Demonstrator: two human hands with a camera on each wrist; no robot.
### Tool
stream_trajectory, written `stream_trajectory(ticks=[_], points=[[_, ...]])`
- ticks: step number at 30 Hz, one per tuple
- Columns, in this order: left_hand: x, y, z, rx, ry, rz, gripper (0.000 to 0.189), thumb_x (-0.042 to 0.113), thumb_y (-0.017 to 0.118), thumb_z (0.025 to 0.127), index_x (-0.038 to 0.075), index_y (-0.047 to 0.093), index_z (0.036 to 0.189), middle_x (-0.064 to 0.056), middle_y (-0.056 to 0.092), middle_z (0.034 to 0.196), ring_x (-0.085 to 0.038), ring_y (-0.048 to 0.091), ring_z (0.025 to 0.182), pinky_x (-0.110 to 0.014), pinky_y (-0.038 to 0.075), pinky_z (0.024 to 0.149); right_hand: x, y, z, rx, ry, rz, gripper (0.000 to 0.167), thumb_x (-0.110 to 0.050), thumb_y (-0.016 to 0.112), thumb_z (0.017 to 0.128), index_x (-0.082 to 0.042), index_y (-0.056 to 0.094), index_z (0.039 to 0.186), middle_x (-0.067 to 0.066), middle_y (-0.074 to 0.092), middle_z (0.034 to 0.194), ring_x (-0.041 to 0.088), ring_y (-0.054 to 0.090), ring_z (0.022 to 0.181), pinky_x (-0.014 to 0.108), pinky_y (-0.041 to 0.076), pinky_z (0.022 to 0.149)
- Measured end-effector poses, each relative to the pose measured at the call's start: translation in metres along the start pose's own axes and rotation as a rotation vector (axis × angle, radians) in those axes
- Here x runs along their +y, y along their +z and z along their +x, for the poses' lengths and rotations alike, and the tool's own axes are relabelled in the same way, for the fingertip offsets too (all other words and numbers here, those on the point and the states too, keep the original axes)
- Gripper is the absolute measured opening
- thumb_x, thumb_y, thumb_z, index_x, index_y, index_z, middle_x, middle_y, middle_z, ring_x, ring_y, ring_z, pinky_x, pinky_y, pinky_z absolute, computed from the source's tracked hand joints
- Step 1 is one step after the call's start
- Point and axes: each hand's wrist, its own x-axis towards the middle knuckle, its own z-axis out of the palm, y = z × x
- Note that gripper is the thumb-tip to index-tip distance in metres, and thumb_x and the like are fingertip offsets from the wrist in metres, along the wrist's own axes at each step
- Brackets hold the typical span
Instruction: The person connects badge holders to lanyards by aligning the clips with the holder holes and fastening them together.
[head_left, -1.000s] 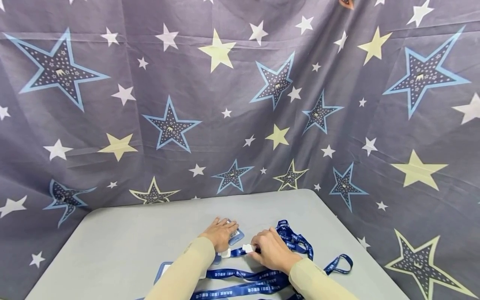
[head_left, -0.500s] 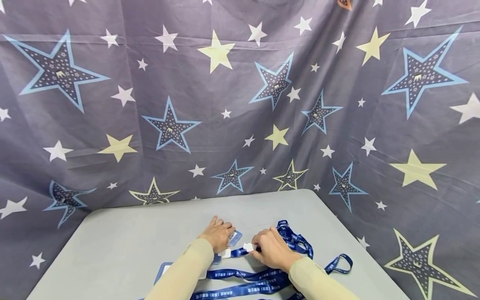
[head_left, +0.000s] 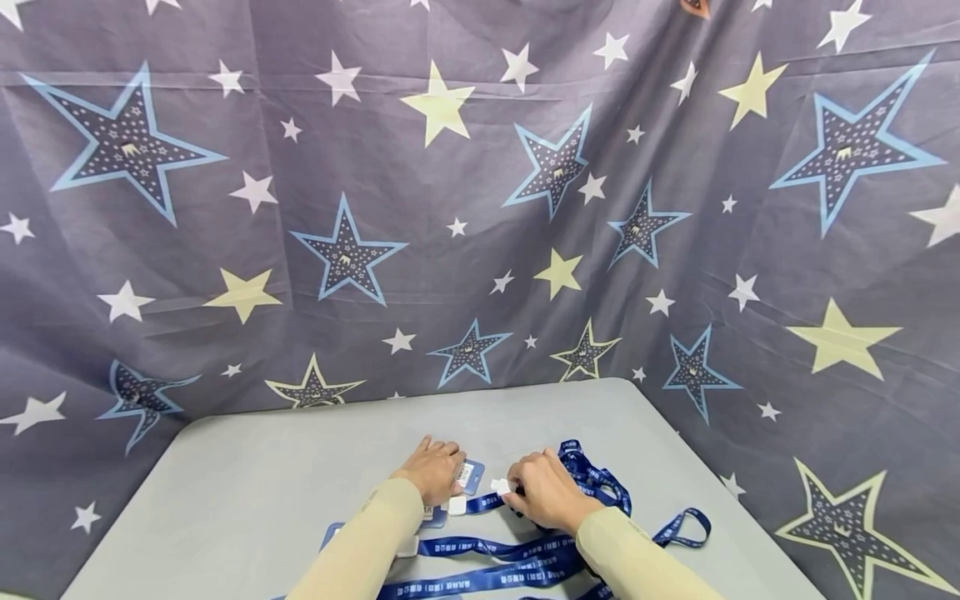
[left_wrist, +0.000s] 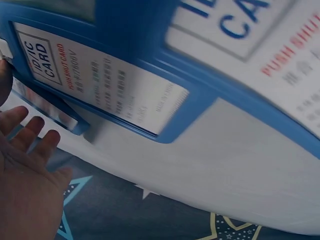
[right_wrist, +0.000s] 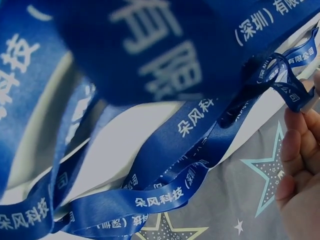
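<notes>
My left hand (head_left: 432,473) holds a blue badge holder (head_left: 469,475) near the table's middle, with fingers and thumb at its left side. In the left wrist view the hand (left_wrist: 30,180) is at the left edge, and that narrow-looking holder (left_wrist: 57,112) lies between thumb and fingers. A second badge holder (head_left: 433,517) with a white clip (head_left: 457,505) lies by the wrist. To the right, my right hand (head_left: 549,492) pinches a blue lanyard (right_wrist: 295,97) near its white clip (head_left: 501,486). In the right wrist view the fingertips (right_wrist: 295,120) meet on the printed strap.
Several blue lanyards (head_left: 487,577) stretch across the table's (head_left: 262,475) front, beside another badge holder (head_left: 330,533). A lanyard heap (head_left: 600,483) lies beyond my right hand, and a loop (head_left: 686,527) sits farther right. A star-patterned curtain (head_left: 450,183) stands behind.
My left hand has drawn its fingers in from lying over the badge holder, which has turned and now shows more to their right. My right hand keeps its hold with little movement.
</notes>
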Motion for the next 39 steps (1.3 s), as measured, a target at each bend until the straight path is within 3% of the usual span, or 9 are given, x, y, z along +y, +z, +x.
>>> stream_trajectory(ticks=[20,32,39], points=[[-0.001,0.000,-0.004,-0.003,-0.047,0.006,0.053,0.036,0.074,0.092,0.010,0.063,0.136,-0.006,0.059,0.144,-0.026,0.054,0.135,-0.057,0.027,0.122,0.000,0.007,0.009,-0.035,0.049,-0.051,0.021,-0.030,0.084,0.084,-0.021,0.068,0.075,-0.015,0.057,0.068,0.008,0.048,0.065,0.026,0.031,0.065],[-0.002,0.003,-0.005,0.065,0.007,0.042,0.047,0.040,0.075,0.091,0.010,0.068,0.127,-0.004,0.065,0.131,-0.026,0.061,0.125,-0.057,0.033,0.119,0.000,0.014,0.012,-0.064,0.140,-0.052,0.031,-0.026,0.084,0.084,-0.024,0.058,0.067,-0.014,0.048,0.065,0.009,0.045,0.065,0.029,0.030,0.067],[-0.001,0.001,-0.007,0.073,0.021,0.047,0.048,0.042,0.075,0.090,0.010,0.068,0.126,-0.005,0.065,0.133,-0.026,0.061,0.125,-0.055,0.035,0.118,0.001,0.023,0.014,-0.064,0.167,-0.072,0.027,-0.026,0.085,0.081,-0.023,0.062,0.068,-0.013,0.051,0.065,0.011,0.045,0.065,0.029,0.030,0.068]])
